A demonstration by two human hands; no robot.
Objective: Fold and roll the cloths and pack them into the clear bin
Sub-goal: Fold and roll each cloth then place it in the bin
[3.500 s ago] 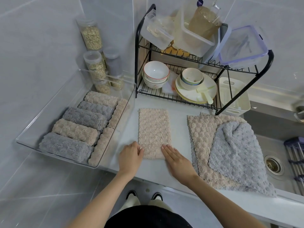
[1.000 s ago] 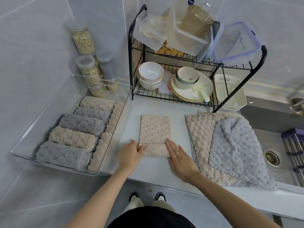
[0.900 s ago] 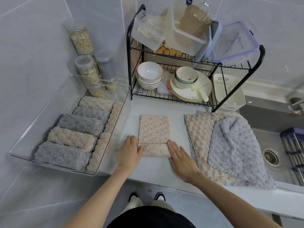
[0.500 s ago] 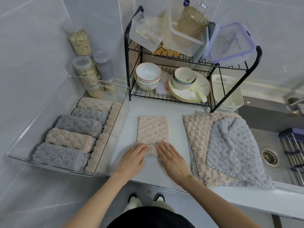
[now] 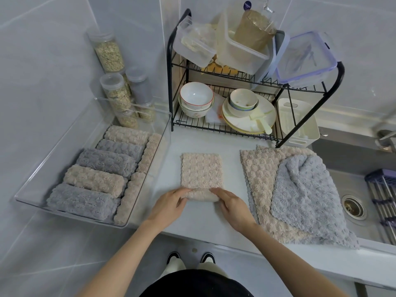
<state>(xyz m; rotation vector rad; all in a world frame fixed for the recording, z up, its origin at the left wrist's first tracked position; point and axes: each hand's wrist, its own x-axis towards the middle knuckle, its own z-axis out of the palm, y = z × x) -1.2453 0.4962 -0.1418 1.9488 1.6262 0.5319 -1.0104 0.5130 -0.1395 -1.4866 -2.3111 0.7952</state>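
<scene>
Centre of frame, pale counter (image 5: 203, 226): one beige cloth (image 5: 201, 170) lies as a folded strip running away from the person. Its near end is turned up into a short, tight roll. The rest lies flat on the counter.

Left hand (image 5: 171, 205) sits at the left end of that roll, with its fingers curled over the top and closed on the fabric. Right hand (image 5: 232, 207) sits at the right end in the same way, with its fingers bent round the roll. Both hands rest low on the counter, and a short bare stretch of roll shows between them.

Left of frame: the clear bin (image 5: 64, 151) stands on the counter, near the strip but not touching it. We see rolled cloths (image 5: 94, 180) packed inside. Five lie crosswise, beige and grey side by side. Two more beige rolls lie end to end along the right wall.

Right of frame: a flat beige cloth (image 5: 259, 179) is spread near the sink (image 5: 352, 207). A grey cloth (image 5: 304, 189) is draped loosely over it, reaching past the counter edge.

Upper centre: a black dish rack (image 5: 170, 82) holds bowls and plates below and plastic boxes above. Upper left: grain jars (image 5: 109, 54) stand behind the bin.
</scene>
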